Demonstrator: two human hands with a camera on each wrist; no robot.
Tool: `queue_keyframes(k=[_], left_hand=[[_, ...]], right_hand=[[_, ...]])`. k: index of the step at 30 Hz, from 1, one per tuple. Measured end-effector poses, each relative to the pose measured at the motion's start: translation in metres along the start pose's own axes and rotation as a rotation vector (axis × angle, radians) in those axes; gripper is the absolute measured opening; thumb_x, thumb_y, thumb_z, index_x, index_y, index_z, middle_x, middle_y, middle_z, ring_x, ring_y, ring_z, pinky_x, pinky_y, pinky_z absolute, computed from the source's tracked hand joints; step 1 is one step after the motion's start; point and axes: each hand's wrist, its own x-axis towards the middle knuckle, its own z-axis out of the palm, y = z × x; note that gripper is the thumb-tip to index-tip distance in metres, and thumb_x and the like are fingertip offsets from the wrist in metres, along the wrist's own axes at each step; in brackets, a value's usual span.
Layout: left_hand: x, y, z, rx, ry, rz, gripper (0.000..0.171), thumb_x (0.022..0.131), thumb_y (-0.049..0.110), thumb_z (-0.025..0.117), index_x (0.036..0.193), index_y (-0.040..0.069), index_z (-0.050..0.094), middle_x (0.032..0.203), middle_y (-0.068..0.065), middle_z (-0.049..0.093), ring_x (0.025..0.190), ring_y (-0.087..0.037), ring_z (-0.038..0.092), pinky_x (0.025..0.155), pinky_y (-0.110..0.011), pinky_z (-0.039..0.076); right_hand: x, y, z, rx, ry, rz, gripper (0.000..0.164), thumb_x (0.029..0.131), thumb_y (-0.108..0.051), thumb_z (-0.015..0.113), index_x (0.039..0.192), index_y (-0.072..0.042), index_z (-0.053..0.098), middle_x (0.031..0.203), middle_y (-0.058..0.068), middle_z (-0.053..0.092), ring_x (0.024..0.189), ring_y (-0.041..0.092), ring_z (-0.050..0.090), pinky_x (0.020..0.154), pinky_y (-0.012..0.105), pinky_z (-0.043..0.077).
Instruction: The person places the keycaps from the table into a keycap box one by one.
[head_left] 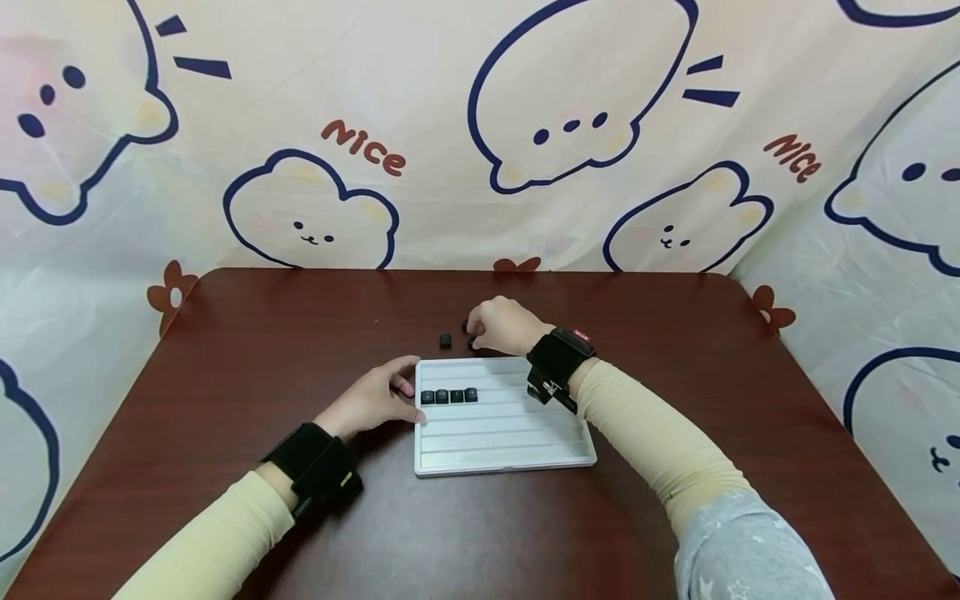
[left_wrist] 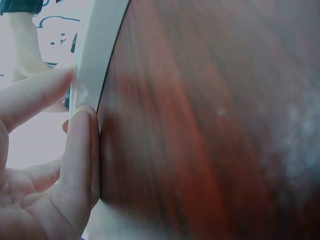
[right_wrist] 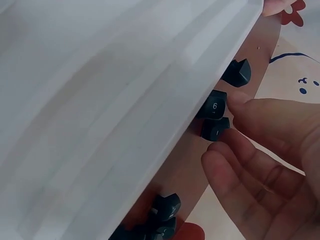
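Note:
A white ridged tray (head_left: 510, 442) lies on the table, with a row of several black keycaps (head_left: 457, 397) at its left side. My left hand (head_left: 378, 396) touches the tray's left edge; in the left wrist view its thumb (left_wrist: 79, 142) lies straight along the rim. Beyond the tray's far edge my right hand (head_left: 510, 325) reaches down to loose keycaps, its fingertips right at them. In the right wrist view, the thumb is beside a keycap marked 9 (right_wrist: 215, 105), and the index fingertip is at another keycap (right_wrist: 215, 129).
One loose keycap (head_left: 446, 342) sits left of the right hand, behind the tray. More keycaps (right_wrist: 166, 206) lie behind the tray in the right wrist view, hidden by the hand from above. A brown wooden table (head_left: 300, 325) reaches a patterned curtain (head_left: 435, 100).

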Motion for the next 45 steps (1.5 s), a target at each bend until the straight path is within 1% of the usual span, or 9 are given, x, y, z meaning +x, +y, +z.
queue_keyframes(k=[6, 8, 15, 20, 25, 34, 39, 45], left_hand=[[0.002, -0.001, 0.0, 0.003, 0.005, 0.001, 0.087, 0.077, 0.005, 0.089, 0.152, 0.004, 0.044, 0.103, -0.013, 0.06, 0.088, -0.026, 0.057, 0.069, -0.032, 0.045], [0.002, -0.001, 0.0, 0.01, 0.004, 0.004, 0.087, 0.077, 0.005, 0.089, 0.152, 0.004, 0.044, 0.103, -0.013, 0.06, 0.091, -0.025, 0.057, 0.07, -0.032, 0.046], [0.003, -0.002, -0.001, 0.019, -0.006, -0.004, 0.089, 0.078, 0.005, 0.088, 0.153, 0.003, 0.042, 0.105, -0.014, 0.06, 0.09, -0.026, 0.058, 0.07, -0.031, 0.047], [0.003, -0.003, -0.001, 0.021, 0.001, -0.006, 0.088, 0.078, 0.005, 0.089, 0.153, 0.004, 0.043, 0.105, -0.013, 0.061, 0.091, -0.025, 0.058, 0.07, -0.032, 0.047], [0.004, -0.003, -0.002, 0.018, 0.003, -0.009, 0.088, 0.077, 0.006, 0.089, 0.153, 0.005, 0.043, 0.105, -0.013, 0.061, 0.094, -0.025, 0.058, 0.071, -0.032, 0.047], [0.004, -0.002, -0.001, 0.011, -0.001, -0.009, 0.088, 0.078, 0.005, 0.089, 0.153, 0.005, 0.043, 0.105, -0.013, 0.061, 0.093, -0.025, 0.057, 0.07, -0.031, 0.047], [0.003, -0.002, -0.001, 0.0, -0.003, -0.007, 0.088, 0.078, 0.005, 0.089, 0.153, 0.004, 0.043, 0.105, -0.014, 0.061, 0.092, -0.025, 0.057, 0.069, -0.031, 0.046], [0.002, -0.002, -0.002, -0.009, -0.005, 0.0, 0.089, 0.077, 0.004, 0.089, 0.153, 0.003, 0.043, 0.104, -0.014, 0.061, 0.087, -0.024, 0.057, 0.068, -0.031, 0.045]], right_hand=[[0.005, 0.0, 0.002, -0.006, -0.014, 0.003, 0.023, 0.093, -0.007, 0.075, 0.116, -0.002, 0.073, 0.105, 0.011, 0.071, 0.099, 0.024, 0.065, 0.087, 0.036, 0.052], [0.006, 0.0, 0.003, -0.014, -0.016, 0.004, 0.022, 0.093, -0.007, 0.075, 0.115, -0.002, 0.074, 0.104, 0.01, 0.071, 0.098, 0.024, 0.066, 0.087, 0.036, 0.052], [0.01, -0.003, 0.007, -0.03, -0.031, 0.012, 0.017, 0.094, -0.005, 0.074, 0.111, -0.003, 0.077, 0.107, 0.011, 0.072, 0.099, 0.024, 0.066, 0.087, 0.036, 0.053], [0.012, -0.003, 0.008, -0.035, -0.037, -0.013, 0.018, 0.096, -0.002, 0.07, 0.112, -0.003, 0.078, 0.112, 0.012, 0.073, 0.105, 0.025, 0.067, 0.09, 0.036, 0.053], [0.013, -0.003, 0.009, -0.031, -0.044, -0.038, 0.023, 0.097, 0.003, 0.065, 0.115, -0.002, 0.077, 0.116, 0.014, 0.072, 0.111, 0.027, 0.066, 0.093, 0.038, 0.053], [0.015, -0.002, 0.011, -0.015, -0.071, -0.017, 0.029, 0.095, 0.007, 0.065, 0.12, -0.002, 0.075, 0.121, 0.014, 0.071, 0.117, 0.028, 0.064, 0.095, 0.037, 0.052], [0.016, 0.0, 0.012, -0.022, -0.065, -0.004, 0.031, 0.094, 0.005, 0.068, 0.124, -0.002, 0.071, 0.121, 0.015, 0.069, 0.116, 0.028, 0.063, 0.094, 0.036, 0.052], [0.014, 0.004, 0.011, -0.028, -0.047, -0.006, 0.028, 0.092, 0.006, 0.072, 0.119, -0.001, 0.074, 0.118, 0.015, 0.07, 0.114, 0.029, 0.064, 0.094, 0.037, 0.052]])
